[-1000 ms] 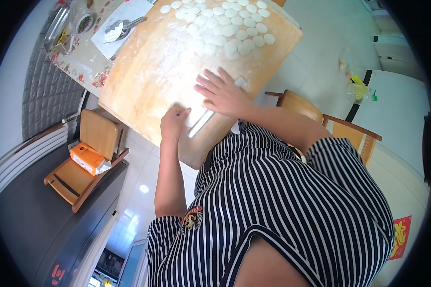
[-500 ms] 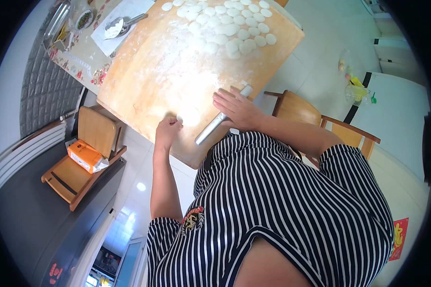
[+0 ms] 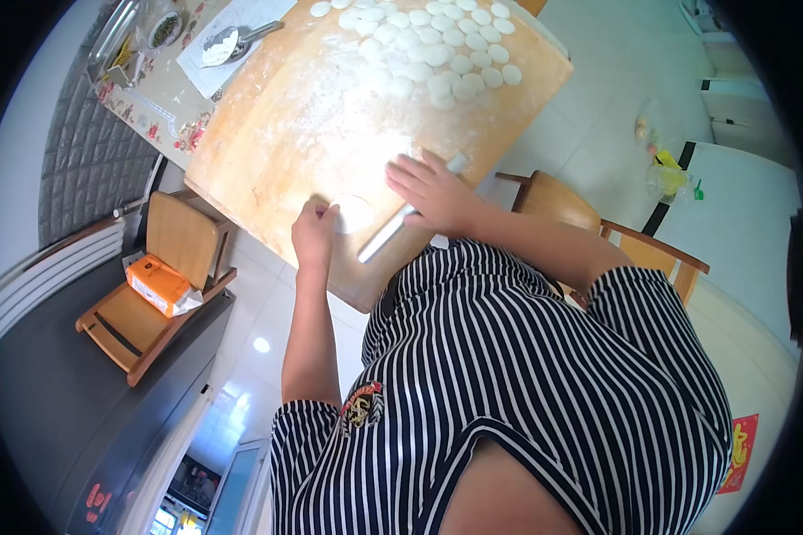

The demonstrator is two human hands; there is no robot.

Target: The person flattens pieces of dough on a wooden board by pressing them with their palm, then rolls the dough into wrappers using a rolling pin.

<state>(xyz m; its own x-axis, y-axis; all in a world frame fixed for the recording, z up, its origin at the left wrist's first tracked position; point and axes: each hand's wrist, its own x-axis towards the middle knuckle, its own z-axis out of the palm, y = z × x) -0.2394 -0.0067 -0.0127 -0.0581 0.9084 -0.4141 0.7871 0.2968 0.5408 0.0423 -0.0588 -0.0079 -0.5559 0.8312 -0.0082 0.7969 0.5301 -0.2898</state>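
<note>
Hands apart, L hand (image 3: 314,234) pinching wrapper (image 3: 352,214), R hand (image 3: 430,189) flat on rolling pin (image 3: 393,230), flour in bowl (image 3: 220,46).

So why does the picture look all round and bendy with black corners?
Head view: a fisheye lens bends the board edges and leaves a black ring round the frame; bright light washes out the flour and the dough between the left hand and right hand; the floor shows a glare spot.

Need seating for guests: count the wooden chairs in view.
2. One wooden chair stands left of the floured board, carrying an orange box. The other wooden chair is right of the person, partly hidden behind the right arm.
</note>
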